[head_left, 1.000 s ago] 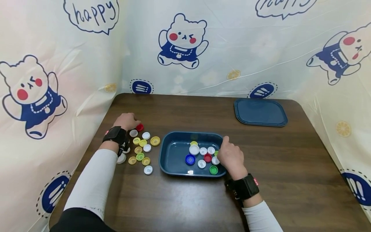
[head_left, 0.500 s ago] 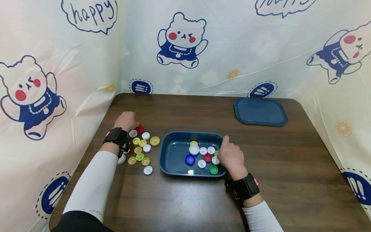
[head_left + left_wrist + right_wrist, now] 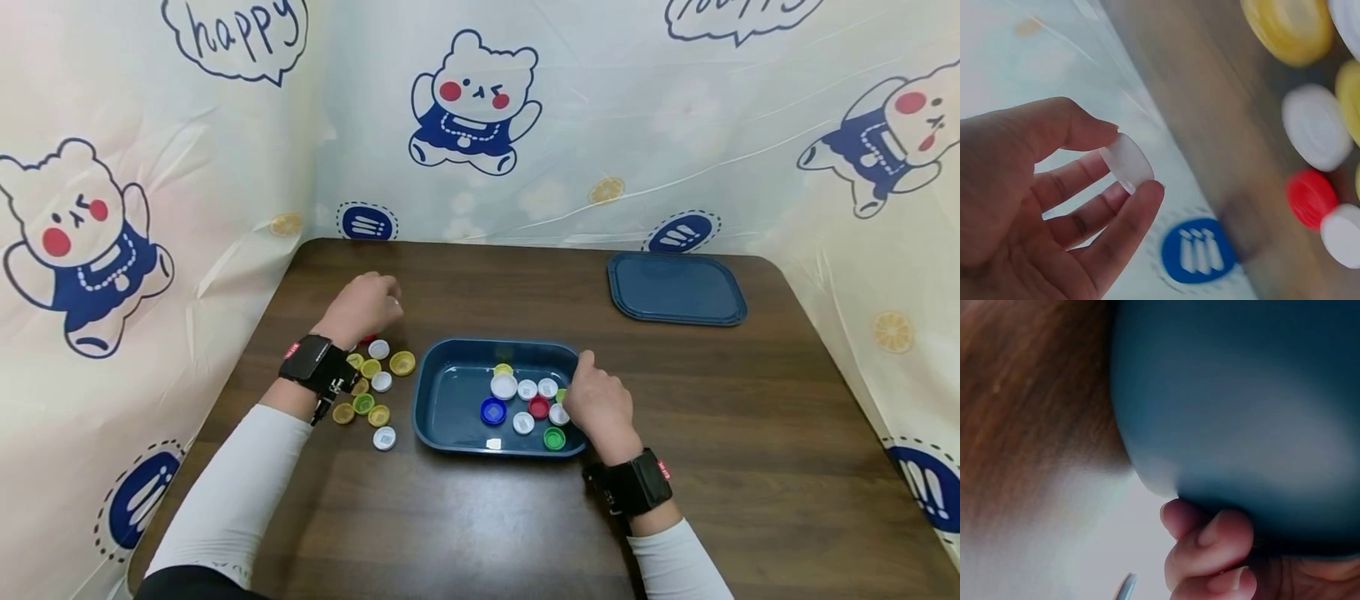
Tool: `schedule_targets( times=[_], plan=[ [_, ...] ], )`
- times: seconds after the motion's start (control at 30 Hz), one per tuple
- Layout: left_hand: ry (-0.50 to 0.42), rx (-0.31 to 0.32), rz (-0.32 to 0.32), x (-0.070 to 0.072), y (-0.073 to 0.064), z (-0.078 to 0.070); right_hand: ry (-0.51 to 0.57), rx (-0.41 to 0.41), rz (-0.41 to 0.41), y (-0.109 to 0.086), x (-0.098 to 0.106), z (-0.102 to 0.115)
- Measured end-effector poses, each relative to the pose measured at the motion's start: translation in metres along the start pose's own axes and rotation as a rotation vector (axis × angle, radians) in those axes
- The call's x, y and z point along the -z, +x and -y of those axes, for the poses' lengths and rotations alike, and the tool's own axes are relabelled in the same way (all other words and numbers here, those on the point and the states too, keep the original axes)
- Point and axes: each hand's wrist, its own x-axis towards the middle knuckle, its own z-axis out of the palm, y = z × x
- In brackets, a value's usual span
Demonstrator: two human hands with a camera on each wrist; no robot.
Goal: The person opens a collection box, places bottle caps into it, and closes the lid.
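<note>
Left hand (image 3: 363, 307) shifted rightward, pinching white cap (image 3: 1129, 162); right hand (image 3: 598, 406) grips tray (image 3: 450, 400). Upper-left lettering (image 3: 243, 37) reads "happy"; upper-right lettering (image 3: 742, 10) is cropped.

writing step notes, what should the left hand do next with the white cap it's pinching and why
Likely move the white cap over into the tray: the left hand pinches it, other caps already lie there, and the right hand holds the tray's edge.
</note>
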Motion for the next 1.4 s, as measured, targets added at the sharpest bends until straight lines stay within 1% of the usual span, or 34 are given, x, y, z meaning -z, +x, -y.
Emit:
schedule_targets(
  times=[0.13, 0.27, 0.33, 0.4, 0.47, 0.6, 0.67, 0.8, 0.87, 0.93, 1.03, 1.2, 1.4],
  plan=[
    [0.016, -0.109, -0.023, -0.004, -0.014, -0.028, 0.001, 0.004, -0.003, 0.000, -0.001, 0.001],
    [0.055, -0.224, -0.009, -0.011, -0.027, -0.052, 0.003, 0.011, -0.005, 0.000, -0.001, 0.000],
    [0.081, -0.265, 0.005, -0.016, -0.031, -0.063, 0.002, 0.015, -0.008, -0.001, -0.001, 0.000],
    [0.105, -0.290, 0.018, -0.022, -0.034, -0.072, 0.003, 0.020, -0.013, -0.001, -0.001, 0.000],
    [0.117, -0.303, 0.040, -0.027, -0.035, -0.081, 0.002, 0.024, -0.018, -0.001, 0.000, -0.001],
    [0.144, -0.329, 0.092, -0.038, -0.037, -0.092, -0.001, 0.027, -0.019, -0.001, 0.001, -0.001],
    [0.164, -0.353, 0.121, -0.045, -0.037, -0.096, -0.001, 0.025, -0.016, -0.001, 0.001, -0.001],
    [0.227, -0.425, 0.172, -0.057, -0.035, -0.100, -0.005, 0.013, -0.010, 0.000, 0.000, -0.001],
    [0.253, -0.455, 0.197, -0.061, -0.034, -0.102, -0.007, 0.007, -0.007, 0.000, -0.001, 0.000],
    [0.273, -0.472, 0.221, -0.063, -0.034, -0.103, -0.009, 0.002, -0.006, 0.000, -0.001, 0.000],
    [0.279, -0.482, 0.239, -0.064, -0.034, -0.104, -0.011, -0.001, -0.003, 0.001, -0.002, 0.000],
    [0.265, -0.486, 0.246, -0.063, -0.033, -0.103, -0.015, 0.001, -0.007, 0.000, -0.001, 0.000],
    [0.257, -0.484, 0.252, -0.059, -0.033, -0.102, -0.016, 0.014, -0.007, 0.000, -0.001, -0.001]
  ],
)
